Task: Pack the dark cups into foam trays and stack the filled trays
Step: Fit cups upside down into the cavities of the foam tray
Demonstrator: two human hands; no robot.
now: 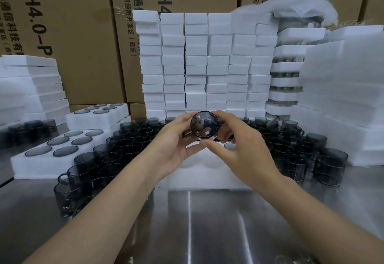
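The cardboard boxes (pixel 87 41) behind the cup are carrying sideways print reading "AH4.0-P" and a line of Chinese, "河北河间经济开发区(西区)"; the dark cup (pixel 204 125) is being held in the air at the centre, lying on its side with a round end facing the camera, probably its base, though glare makes that unsure, so its axis is running away from the viewer; the left hand (pixel 172 149) is curling its fingers round the cup's left side and the right hand (pixel 243 149) is gripping the right side, thumb underneath; a white foam tray (pixel 207 174) is lying below the cup; loose cups (pixel 116 155) are crowding both sides of the cup on a shiny steel table (pixel 207 222); left of the cup two filled trays (pixel 41 166) are sitting; behind the cup foam stacks (pixel 197 66) are standing.
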